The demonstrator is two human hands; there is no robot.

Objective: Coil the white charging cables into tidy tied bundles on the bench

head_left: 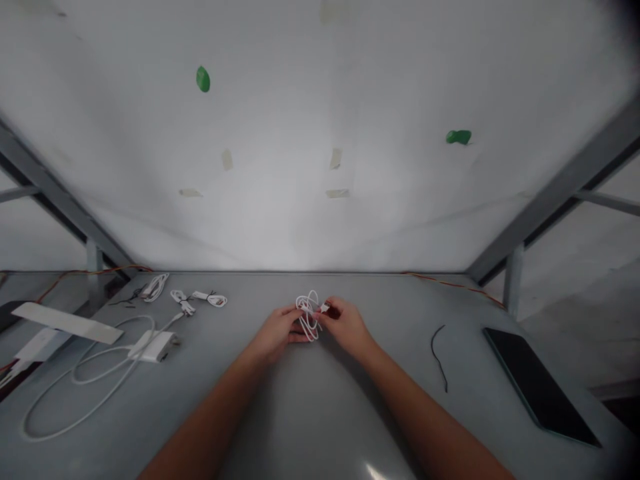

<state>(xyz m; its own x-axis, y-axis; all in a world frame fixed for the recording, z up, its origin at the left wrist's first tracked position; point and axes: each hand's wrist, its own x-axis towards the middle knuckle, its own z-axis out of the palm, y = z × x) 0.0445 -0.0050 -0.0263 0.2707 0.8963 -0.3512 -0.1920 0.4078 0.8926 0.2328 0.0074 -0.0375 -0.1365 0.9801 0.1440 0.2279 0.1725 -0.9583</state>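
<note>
A white charging cable (311,319), gathered into loose loops, is held between my two hands above the grey table. My left hand (281,333) grips the loops from the left, thumb on top and fingers beneath. On the other side my right hand (346,325) pinches the cable's end, where a small white plug (324,308) shows by the fingertips. To the right of my right arm lies a thin black tie (439,359), slightly curved.
Several bundled white cables (183,302) lie at the back left. In front of them is a white charger (154,346) with a long looped cord (83,417). A dark tablet (540,387) lies at the right. A white board (310,133) with tape rises behind the table (310,413).
</note>
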